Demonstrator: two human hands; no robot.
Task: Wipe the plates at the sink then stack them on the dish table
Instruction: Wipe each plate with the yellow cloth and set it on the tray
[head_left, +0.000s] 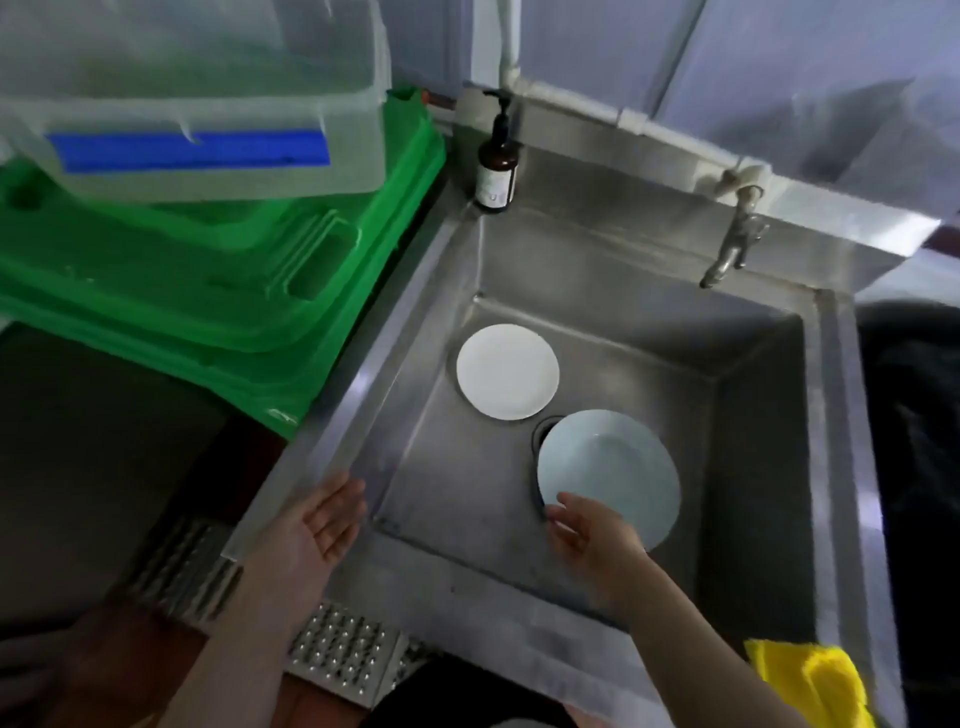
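Two bare hands reach over the big steel sink (769, 467): the left hand (317, 525) lies palm up with straight fingers over the near left rim and holds nothing, and the right hand (597, 535) is down in the basin with its fingers at the near edge of the pale blue plate (613, 467), though I cannot tell if they grip it. Two round plates are in the sink, the blue one over the drain and tipped up a little, and the smaller white plate (508, 371) flat just behind it. One yellow cloth (810, 680) sits on the near right corner, one brown pump bottle (496, 166) stands at the far left corner, and one tap (732, 249) points down over the basin.
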